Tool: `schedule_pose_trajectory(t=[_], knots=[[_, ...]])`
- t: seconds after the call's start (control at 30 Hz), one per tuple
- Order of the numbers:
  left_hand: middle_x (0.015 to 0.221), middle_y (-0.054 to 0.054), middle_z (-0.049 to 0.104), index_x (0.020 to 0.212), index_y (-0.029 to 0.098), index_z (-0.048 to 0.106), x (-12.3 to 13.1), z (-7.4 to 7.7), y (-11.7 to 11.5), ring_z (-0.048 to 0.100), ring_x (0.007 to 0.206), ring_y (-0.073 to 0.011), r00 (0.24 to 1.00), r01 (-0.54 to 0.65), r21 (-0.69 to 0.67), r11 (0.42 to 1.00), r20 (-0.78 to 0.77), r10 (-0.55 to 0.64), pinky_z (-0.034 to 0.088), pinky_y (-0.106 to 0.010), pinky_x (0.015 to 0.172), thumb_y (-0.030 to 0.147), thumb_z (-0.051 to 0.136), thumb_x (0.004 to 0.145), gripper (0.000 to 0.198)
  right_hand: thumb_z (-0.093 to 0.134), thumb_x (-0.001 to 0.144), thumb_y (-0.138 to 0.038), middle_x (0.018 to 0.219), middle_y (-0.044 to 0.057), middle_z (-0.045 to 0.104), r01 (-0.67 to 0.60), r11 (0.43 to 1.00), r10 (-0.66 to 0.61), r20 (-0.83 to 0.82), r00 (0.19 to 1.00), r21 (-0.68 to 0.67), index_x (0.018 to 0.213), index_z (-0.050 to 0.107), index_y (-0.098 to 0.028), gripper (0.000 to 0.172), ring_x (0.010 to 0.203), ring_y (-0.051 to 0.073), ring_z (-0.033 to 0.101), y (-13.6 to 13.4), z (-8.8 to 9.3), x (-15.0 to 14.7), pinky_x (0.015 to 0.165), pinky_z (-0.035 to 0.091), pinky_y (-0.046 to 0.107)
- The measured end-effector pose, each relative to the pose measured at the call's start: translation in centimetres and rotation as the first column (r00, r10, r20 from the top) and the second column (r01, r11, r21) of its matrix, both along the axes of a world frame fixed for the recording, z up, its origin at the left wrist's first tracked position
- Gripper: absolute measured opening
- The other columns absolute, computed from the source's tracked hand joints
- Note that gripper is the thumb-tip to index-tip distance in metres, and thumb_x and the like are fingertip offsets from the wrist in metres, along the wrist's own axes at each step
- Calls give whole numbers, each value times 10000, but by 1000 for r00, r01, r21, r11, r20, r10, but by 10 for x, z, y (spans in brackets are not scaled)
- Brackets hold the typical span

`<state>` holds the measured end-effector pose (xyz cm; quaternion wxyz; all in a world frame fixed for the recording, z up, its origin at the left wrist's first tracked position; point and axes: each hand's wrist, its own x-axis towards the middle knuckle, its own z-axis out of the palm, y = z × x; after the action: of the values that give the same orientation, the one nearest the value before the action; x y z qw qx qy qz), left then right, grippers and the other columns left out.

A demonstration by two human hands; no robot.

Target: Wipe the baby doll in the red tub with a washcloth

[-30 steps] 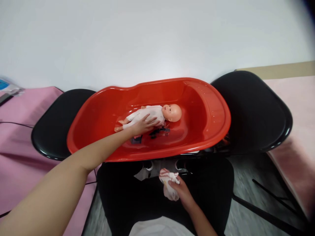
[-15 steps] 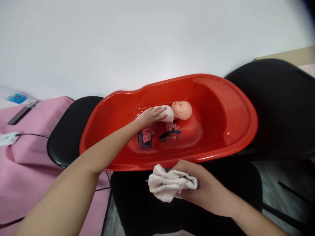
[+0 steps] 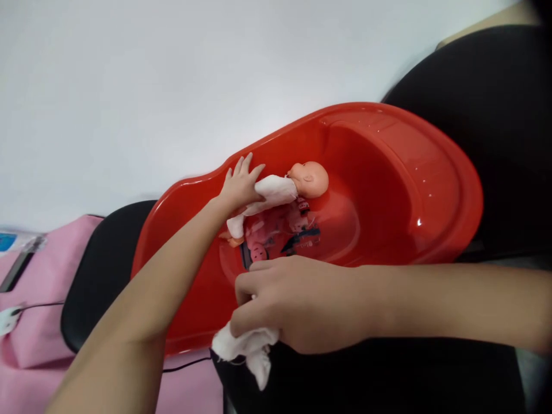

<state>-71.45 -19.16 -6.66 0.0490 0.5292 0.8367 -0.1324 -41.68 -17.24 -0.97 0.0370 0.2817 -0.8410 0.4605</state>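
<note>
A baby doll [image 3: 276,191] in white clothing lies on its side in a red baby bathtub [image 3: 388,195], its head to the right. At the doll's lower body is my left hand [image 3: 242,187], open with the fingers spread; its thumb overlaps the white clothing. In front of the tub's near rim, my right hand [image 3: 297,302] is closed around a bunched white cloth [image 3: 245,345], which hangs below the fingers. My right forearm and hand hide part of the near rim. A printed picture [image 3: 276,230] shows on the tub floor beside the doll.
Black chairs stand at the left [image 3: 103,270], right and front of the tub. Pink fabric [image 3: 47,310] covers a surface at far left, with a white device on a cable and a plastic package. Behind the tub is a white surface [image 3: 150,86].
My left hand has shifted left along the doll, its fingers now spread. My right hand has turned over and moved left with the cloth. The view has tilted.
</note>
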Motion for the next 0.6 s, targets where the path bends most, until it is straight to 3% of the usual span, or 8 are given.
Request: schedule_pose_trajectory(t=[0.17,0.27,0.33,0.47,0.6], knots=[[1890,-160,6,1754,292,373,-16,15,25,98,1737,-445,998,-28,-77,997,-54,23,215,-659,1380,540,917,828,1103,659,957,-113,1059,42,686,-60,995,59,5,998,76,1065,728,-192,150,815,155,558,-17,-30,-42,663,389,295],[1884,-182,56,1749,259,380,-23,20,33,187,1719,-449,997,-44,-94,995,-70,37,267,-618,1377,548,900,837,1089,648,934,-90,1052,40,705,-20,986,20,2,1000,168,1120,733,-209,236,813,171,584,-16,-57,-53,647,397,311],[1881,-169,100,1718,261,438,-26,21,36,281,1688,-451,997,-55,-100,993,-67,49,310,-578,1372,553,897,833,1038,669,939,-97,1087,60,725,40,961,-18,-85,996,272,1146,731,-223,250,884,196,622,-10,-75,-58,688,430,318],[1866,-122,172,1596,275,597,-29,20,35,378,1637,-448,997,-57,-81,995,-53,53,340,-550,1366,552,894,821,874,650,1037,-184,1286,119,724,163,834,44,-359,932,527,1185,724,-214,169,1160,269,649,13,-113,-82,833,502,361],[1869,-77,165,1529,273,664,-33,14,30,263,1684,-444,999,-35,-44,998,31,37,319,-541,1380,535,893,802,806,534,1053,-93,1247,78,753,157,653,391,-507,768,741,1087,756,-197,247,1248,246,642,35,-140,-136,951,534,394]])
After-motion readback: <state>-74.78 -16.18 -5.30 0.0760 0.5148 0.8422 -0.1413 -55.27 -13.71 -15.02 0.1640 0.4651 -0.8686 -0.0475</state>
